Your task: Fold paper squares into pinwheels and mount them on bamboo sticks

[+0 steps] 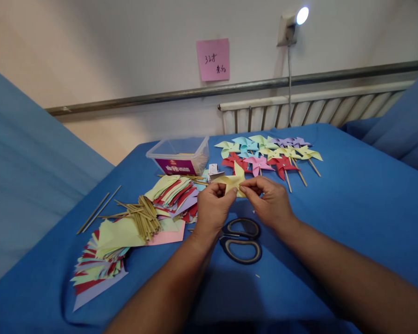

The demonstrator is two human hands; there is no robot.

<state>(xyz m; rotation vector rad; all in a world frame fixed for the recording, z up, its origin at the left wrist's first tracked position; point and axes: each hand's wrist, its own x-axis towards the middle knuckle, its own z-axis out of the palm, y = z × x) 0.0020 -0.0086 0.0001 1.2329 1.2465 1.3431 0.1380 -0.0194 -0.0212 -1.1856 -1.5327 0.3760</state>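
Observation:
Both hands pinch a pale yellow paper pinwheel [239, 172] above the table, its blades folded toward the middle. My left hand [214, 204] grips its left side, thumb near the centre. My right hand [270, 199] closes thumb and fingertips at the centre from the right; whether a small pin is between them is hidden. Under the hands lie black-handled scissors [242, 239], their blades partly behind my left wrist. Behind the hands, finished pinwheels [259, 164] in red, pink, yellow, green, blue and purple lie in rows, some on wooden sticks.
Stacks of coloured paper [176, 195] and a fanned pile [99, 266] lie to the left, with a bundle of short sticks [144, 218] between. A clear plastic box [181, 155] and a small white box [214, 171] stand behind. A blue cloth [351, 222] covers the table.

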